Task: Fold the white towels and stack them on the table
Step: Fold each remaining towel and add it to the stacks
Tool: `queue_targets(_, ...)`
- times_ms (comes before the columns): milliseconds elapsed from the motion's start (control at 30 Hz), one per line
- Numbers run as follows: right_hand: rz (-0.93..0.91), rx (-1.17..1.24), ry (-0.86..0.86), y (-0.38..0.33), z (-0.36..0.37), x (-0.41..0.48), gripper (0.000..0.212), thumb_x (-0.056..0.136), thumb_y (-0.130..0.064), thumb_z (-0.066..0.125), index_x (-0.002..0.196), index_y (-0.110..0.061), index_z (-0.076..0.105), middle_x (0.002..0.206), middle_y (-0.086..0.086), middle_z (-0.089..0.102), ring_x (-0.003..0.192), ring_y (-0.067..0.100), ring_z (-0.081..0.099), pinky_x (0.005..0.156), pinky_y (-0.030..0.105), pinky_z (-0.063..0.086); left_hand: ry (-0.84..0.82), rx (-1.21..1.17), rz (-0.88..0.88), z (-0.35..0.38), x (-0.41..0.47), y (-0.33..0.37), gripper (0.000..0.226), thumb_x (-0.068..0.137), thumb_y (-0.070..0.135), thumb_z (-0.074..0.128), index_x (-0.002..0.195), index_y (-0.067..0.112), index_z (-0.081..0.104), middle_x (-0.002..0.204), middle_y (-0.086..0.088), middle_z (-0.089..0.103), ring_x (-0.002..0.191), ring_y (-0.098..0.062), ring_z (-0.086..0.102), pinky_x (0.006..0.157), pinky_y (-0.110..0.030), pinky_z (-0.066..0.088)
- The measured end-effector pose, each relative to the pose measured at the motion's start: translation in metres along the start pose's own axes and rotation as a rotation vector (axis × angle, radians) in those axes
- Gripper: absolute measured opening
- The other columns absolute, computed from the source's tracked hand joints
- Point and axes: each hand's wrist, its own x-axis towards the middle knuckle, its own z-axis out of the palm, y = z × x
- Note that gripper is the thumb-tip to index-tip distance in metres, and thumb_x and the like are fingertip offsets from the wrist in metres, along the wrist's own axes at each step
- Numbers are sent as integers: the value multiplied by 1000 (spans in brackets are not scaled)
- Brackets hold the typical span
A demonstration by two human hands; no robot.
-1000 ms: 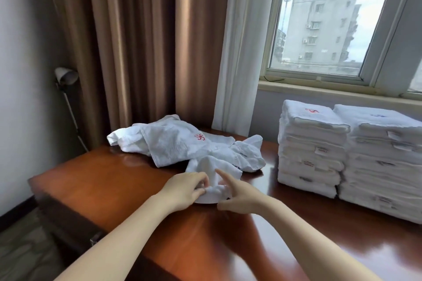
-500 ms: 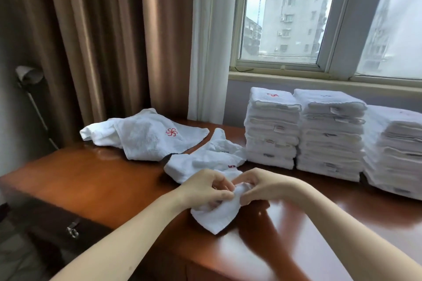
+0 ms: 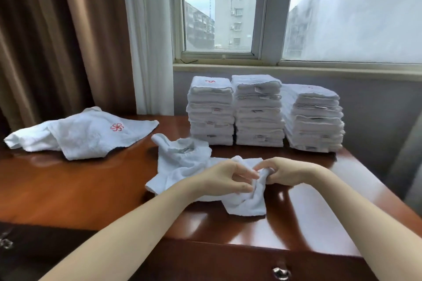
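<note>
A crumpled white towel (image 3: 182, 166) lies in the middle of the brown wooden table (image 3: 68, 189), and both hands work at its near end. My left hand (image 3: 225, 180) pinches a fold of it from the left. My right hand (image 3: 283, 172) grips the same bunched edge from the right, a corner hanging below. More unfolded white towels (image 3: 80, 134), one with a red pinwheel logo, lie at the table's left. Three stacks of folded white towels (image 3: 260, 112) stand at the back by the wall.
Brown curtains (image 3: 57, 41) and a white sheer curtain (image 3: 148, 41) hang behind the table's left. A window with its sill (image 3: 296, 68) runs above the stacks. Drawer fronts with metal handles (image 3: 280, 272) face me below the table's front edge.
The view has swung right, bringing a third stack into sight. The towel has been dragged nearer to me and right, away from the pile, and both hands have bunched up its end.
</note>
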Motion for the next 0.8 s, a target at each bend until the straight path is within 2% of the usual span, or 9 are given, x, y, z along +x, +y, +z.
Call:
queue_targets(133, 166, -113, 106, 19, -10, -16, 52, 94, -9, 42, 141, -29, 52, 114, -5, 59, 77, 3, 54, 48, 5, 36, 149, 188, 85, 10, 4, 3, 27, 89, 17, 67, 115, 23, 71, 112, 13, 68, 104, 1, 61, 88, -12, 46)
queue_targets(267, 147, -244, 415, 3, -7, -18, 66, 86, 0, 36, 140, -34, 51, 140, -1, 51, 125, 22, 51, 100, 36, 44, 185, 505, 16, -5, -7, -9, 42, 84, 40, 70, 125, 35, 61, 118, 21, 59, 116, 2, 49, 96, -21, 42)
queue_targets(333, 23, -178, 505, -19, -1, -17, 57, 86, 0, 38, 127, -32, 62, 135, -9, 57, 125, 16, 52, 100, 36, 46, 87, 688, -76, -14, -13, -16, 63, 76, 57, 69, 133, 36, 53, 127, 18, 52, 128, -9, 40, 109, -32, 34)
queue_targets(467, -134, -156, 273, -61, 21, -12, 35, 90, -12, 49, 115, -28, 69, 118, -10, 67, 108, 13, 60, 91, 28, 49, -58, 848, -174, -23, -26, -22, 88, 66, 69, 70, 140, 30, 44, 144, 12, 43, 137, -13, 31, 122, -47, 8)
queue_targets(533, -115, -189, 116, -70, 30, -8, 39, 85, -23, 63, 123, -29, 63, 116, -10, 63, 101, 11, 57, 84, 25, 47, -53, 848, -191, -29, -34, -24, 77, 67, 65, 71, 132, 32, 48, 139, 14, 44, 126, -12, 41, 115, -42, 23)
queue_targets(600, -77, -238, 31, -71, 34, -4, 57, 73, -36, 76, 127, -34, 58, 111, -10, 59, 96, 11, 54, 72, 24, 44, -38, 855, -171, -34, -39, -27, 48, 73, 56, 70, 112, 34, 55, 128, 18, 47, 109, -11, 51, 83, -26, 38)
queue_targets(667, -33, -298, -10, -70, 35, -3, 64, 68, -37, 80, 128, -36, 55, 103, -11, 56, 91, 12, 53, 64, 25, 40, -20, 865, -135, -36, -42, -29, 23, 80, 44, 66, 96, 30, 58, 119, 18, 51, 96, -11, 55, 59, -18, 29)
queue_targets(733, -5, -368, 30, -67, 37, 0, 45, 74, -30, 75, 116, -34, 60, 89, -13, 53, 83, 16, 52, 63, 28, 38, 16, 822, -157, -39, -43, -30, 13, 86, 39, 59, 93, 29, 57, 109, 16, 57, 89, -12, 55, 55, -19, 27)
queue_targets(800, 0, -428, 178, -64, 37, 0, 7, 83, -23, 61, 85, -27, 57, 71, -11, 46, 70, 19, 51, 61, 38, 38, 89, 725, -229, -44, -45, -28, 11, 89, 43, 54, 96, 34, 55, 98, 14, 60, 85, -11, 54, 57, -23, 31)
